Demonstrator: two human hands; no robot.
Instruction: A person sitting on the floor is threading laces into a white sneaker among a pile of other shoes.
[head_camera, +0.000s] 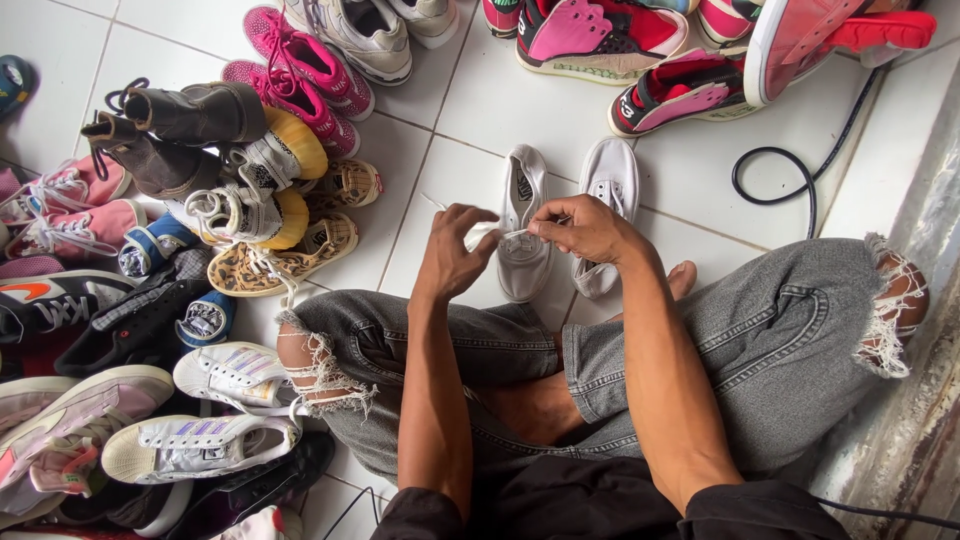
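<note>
Head view, and you're sitting cross-legged on the white tile floor, both hands up at 12 o'clock from your knees. Your left hand has its fingers curled in, closed on a bit of white lace just beside the shoe. Your right hand meets it from 3 o'clock, thumb and forefinger pressed together, pinching the same lace right over the left white slip-on shoe. That shoe lies flat on the tile, toe pointing back toward you, directly under your fingertips. Its partner, the right white shoe, sits just beside it at 3 o'clock, partly behind your right wrist.

Off at 9 o'clock there's a big heap of shoes: brown boots, leopard-print flats, and white sneakers touching your ripped grey jeans. Pink sneakers lie at 11 o'clock. Red and pink high-tops line up at 1 o'clock, well apart from your hands, and a black cable loops at 2 o'clock.
</note>
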